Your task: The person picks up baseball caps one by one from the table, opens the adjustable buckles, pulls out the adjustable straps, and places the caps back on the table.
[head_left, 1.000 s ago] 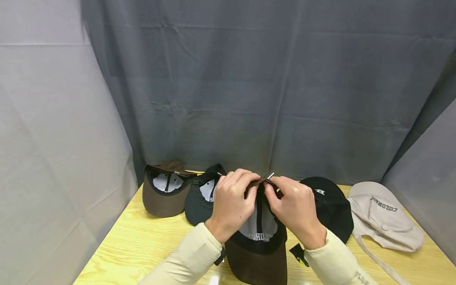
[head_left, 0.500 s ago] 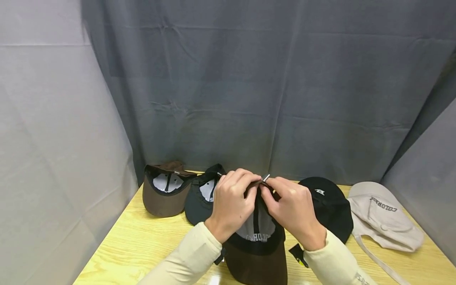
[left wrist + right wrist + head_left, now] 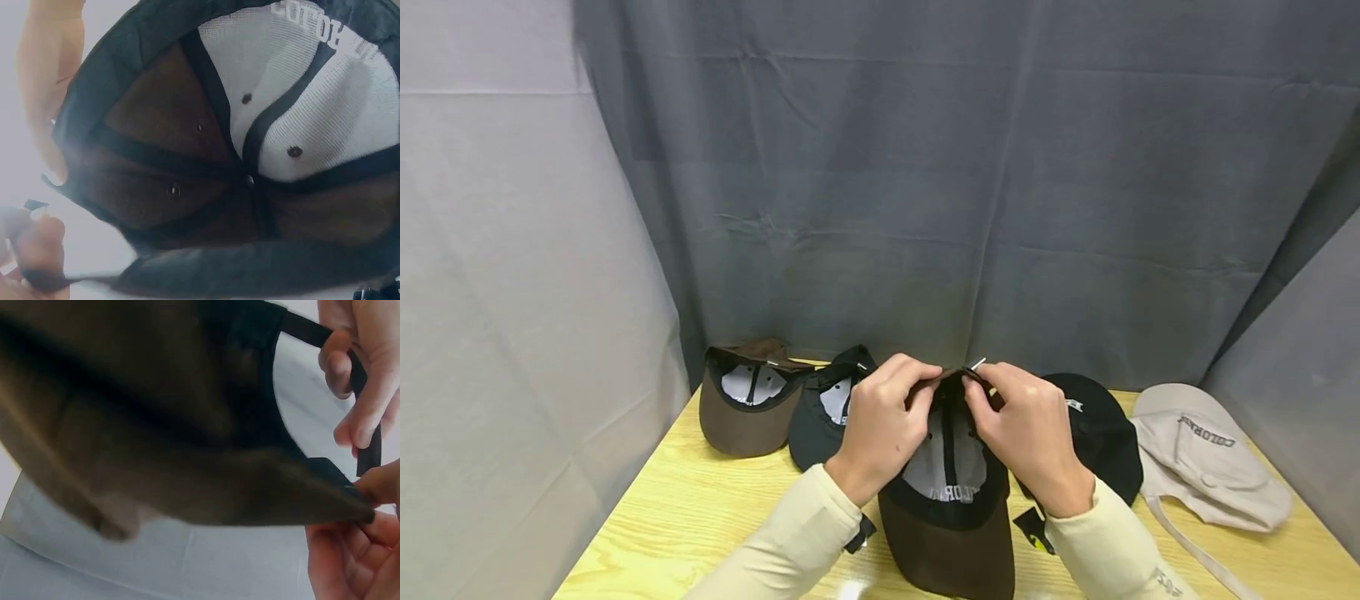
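A dark brown baseball cap (image 3: 951,550) hangs brim down between both hands, its lining with mirrored lettering facing me. My left hand (image 3: 883,429) pinches the left side of the cap's back opening. With bent fingers, my right hand (image 3: 1033,433) pinches the right side by the strap, where a small silvery piece (image 3: 977,364) sticks up. In the left wrist view the inside of the cap (image 3: 181,150) fills most of the picture. The right wrist view shows fingers pinching a dark strap (image 3: 370,453) and others gripping the cap's edge. Fingertips partly hide the fastening.
To the left on the wooden table (image 3: 700,517) lie another brown cap (image 3: 745,433) and a black cap (image 3: 815,437). A black cap (image 3: 1097,442) and a beige cap (image 3: 1213,458) with a long strap lie right. Grey curtains (image 3: 850,183) stand behind.
My right hand first shifts slightly left towards the left hand, then back right. The hands are now a little farther apart, and the cap has shifted slightly right.
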The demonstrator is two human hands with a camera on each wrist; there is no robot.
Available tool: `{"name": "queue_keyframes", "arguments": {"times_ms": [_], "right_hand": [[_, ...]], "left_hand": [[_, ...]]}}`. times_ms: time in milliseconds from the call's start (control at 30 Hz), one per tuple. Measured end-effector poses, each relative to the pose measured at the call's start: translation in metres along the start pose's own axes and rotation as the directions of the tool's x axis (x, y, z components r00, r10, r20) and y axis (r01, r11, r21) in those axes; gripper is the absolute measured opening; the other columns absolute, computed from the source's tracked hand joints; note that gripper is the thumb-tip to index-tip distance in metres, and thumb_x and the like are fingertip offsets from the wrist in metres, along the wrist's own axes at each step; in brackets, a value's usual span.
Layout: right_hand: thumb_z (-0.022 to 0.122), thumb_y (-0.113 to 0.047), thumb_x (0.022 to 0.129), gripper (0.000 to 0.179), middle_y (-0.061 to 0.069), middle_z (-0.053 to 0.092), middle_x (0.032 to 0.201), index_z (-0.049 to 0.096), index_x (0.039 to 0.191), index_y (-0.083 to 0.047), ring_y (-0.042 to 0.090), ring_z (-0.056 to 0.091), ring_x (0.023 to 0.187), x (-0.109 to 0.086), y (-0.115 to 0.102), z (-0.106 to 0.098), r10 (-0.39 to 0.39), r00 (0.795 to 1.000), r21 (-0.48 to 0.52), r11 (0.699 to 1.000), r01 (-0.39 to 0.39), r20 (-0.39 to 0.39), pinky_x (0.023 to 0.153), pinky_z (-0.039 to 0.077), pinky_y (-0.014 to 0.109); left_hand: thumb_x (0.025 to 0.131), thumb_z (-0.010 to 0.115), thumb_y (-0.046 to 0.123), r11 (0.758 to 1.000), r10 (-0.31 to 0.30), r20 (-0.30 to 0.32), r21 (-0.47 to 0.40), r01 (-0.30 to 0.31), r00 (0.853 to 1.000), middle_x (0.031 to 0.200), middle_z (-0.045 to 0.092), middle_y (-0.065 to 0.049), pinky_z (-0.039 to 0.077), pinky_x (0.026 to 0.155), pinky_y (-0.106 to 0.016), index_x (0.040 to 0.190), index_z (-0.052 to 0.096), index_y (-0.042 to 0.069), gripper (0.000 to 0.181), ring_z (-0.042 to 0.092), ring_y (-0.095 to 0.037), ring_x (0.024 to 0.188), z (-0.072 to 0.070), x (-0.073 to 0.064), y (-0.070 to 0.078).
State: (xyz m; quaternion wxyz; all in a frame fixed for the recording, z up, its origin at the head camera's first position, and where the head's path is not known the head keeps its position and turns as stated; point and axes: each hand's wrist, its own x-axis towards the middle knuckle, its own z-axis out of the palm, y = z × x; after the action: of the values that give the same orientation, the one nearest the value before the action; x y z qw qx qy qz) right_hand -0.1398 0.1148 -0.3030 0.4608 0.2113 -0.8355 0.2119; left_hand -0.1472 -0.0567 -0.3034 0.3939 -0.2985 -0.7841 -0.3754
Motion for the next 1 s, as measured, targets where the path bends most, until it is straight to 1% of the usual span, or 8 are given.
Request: {"name": "queue_keyframes", "arguments": {"times_ms": [133,267,400,500,633,767,900,1000], "right_hand": [[0.077,0.003,0.074,0.014,0.005,0.071,0.074,0.074,0.084,-0.005,0.010,0.061,0.061,0.0004,-0.0005,-0.0005,-0.031,0.999,0.058,0.998,0.031,-0.007,0.057,0.051,0.028],[0.080,0.004,0.073,0.017,0.004,0.071,0.076,0.074,0.086,-0.006,0.007,0.059,0.062,-0.0001,-0.0003,-0.0014,-0.030,1.000,0.118,0.993,0.030,-0.002,0.058,0.050,0.022],[0.082,0.004,0.073,0.021,0.003,0.073,0.079,0.074,0.089,-0.006,0.008,0.064,0.063,0.0000,-0.0002,-0.0024,-0.011,1.000,0.166,0.986,0.009,0.011,0.060,0.052,0.017],[0.082,0.004,0.072,0.021,0.004,0.074,0.079,0.072,0.089,-0.005,0.009,0.067,0.063,0.0001,0.0003,-0.0027,0.004,1.000,0.185,0.983,-0.007,0.013,0.061,0.054,0.015],[0.084,0.005,0.070,0.026,0.007,0.072,0.078,0.066,0.087,-0.002,0.009,0.067,0.060,-0.0003,0.0005,-0.0013,0.028,1.000,0.184,0.983,-0.027,-0.001,0.060,0.053,0.014],[0.083,0.009,0.068,0.034,0.009,0.069,0.093,0.061,0.093,0.000,0.011,0.066,0.060,0.0001,0.0000,0.0003,0.013,1.000,0.196,0.981,-0.008,-0.024,0.061,0.054,0.015],[0.082,0.012,0.067,0.050,0.012,0.066,0.113,0.061,0.112,0.001,0.011,0.066,0.064,0.0013,-0.0005,0.0010,-0.040,0.998,0.199,0.979,0.046,-0.038,0.065,0.056,0.018],[0.081,0.012,0.069,0.052,0.012,0.065,0.115,0.064,0.116,-0.001,0.012,0.065,0.068,0.0018,0.0000,0.0008,-0.081,0.996,0.190,0.978,0.085,-0.029,0.067,0.054,0.018]], "left_hand": [[0.090,0.069,0.009,1.000,-0.015,0.000,0.025,0.015,1.000,0.088,0.073,0.002,0.056,0.071,-0.024,0.093,0.076,0.014,0.009,0.071,-0.009,0.082,-0.0010,0.0026,0.0000],[0.090,0.070,0.011,0.998,-0.042,0.008,0.043,0.042,0.999,0.090,0.075,0.004,0.057,0.071,-0.025,0.094,0.078,0.015,0.010,0.072,-0.009,0.083,-0.0007,0.0066,-0.0026],[0.089,0.070,0.011,0.997,-0.062,0.043,0.043,0.060,0.997,0.092,0.077,0.004,0.057,0.072,-0.026,0.095,0.079,0.015,0.011,0.073,-0.009,0.083,0.0002,0.0091,-0.0049],[0.088,0.071,0.011,0.998,-0.057,0.077,0.033,0.055,0.995,0.091,0.078,0.003,0.057,0.072,-0.026,0.095,0.079,0.014,0.012,0.074,-0.010,0.083,0.0010,0.0095,-0.0057],[0.088,0.070,0.010,0.999,-0.048,0.124,0.011,0.047,0.991,0.092,0.078,0.003,0.057,0.075,-0.025,0.095,0.080,0.013,0.012,0.074,-0.008,0.086,0.0008,0.0089,-0.0070],[0.087,0.070,0.010,0.999,-0.048,0.159,0.003,0.048,0.986,0.095,0.078,0.004,0.057,0.079,-0.025,0.096,0.080,0.013,0.013,0.073,-0.007,0.090,0.0008,0.0086,-0.0071],[0.087,0.070,0.010,0.999,-0.039,0.168,0.005,0.039,0.985,0.095,0.078,0.003,0.057,0.080,-0.025,0.096,0.079,0.013,0.013,0.073,-0.007,0.090,0.0006,0.0091,-0.0067],[0.088,0.069,0.010,1.000,-0.028,0.168,0.014,0.026,0.985,0.095,0.078,0.004,0.057,0.079,-0.025,0.096,0.080,0.013,0.013,0.073,-0.007,0.089,0.0001,0.0096,-0.0063]]}}
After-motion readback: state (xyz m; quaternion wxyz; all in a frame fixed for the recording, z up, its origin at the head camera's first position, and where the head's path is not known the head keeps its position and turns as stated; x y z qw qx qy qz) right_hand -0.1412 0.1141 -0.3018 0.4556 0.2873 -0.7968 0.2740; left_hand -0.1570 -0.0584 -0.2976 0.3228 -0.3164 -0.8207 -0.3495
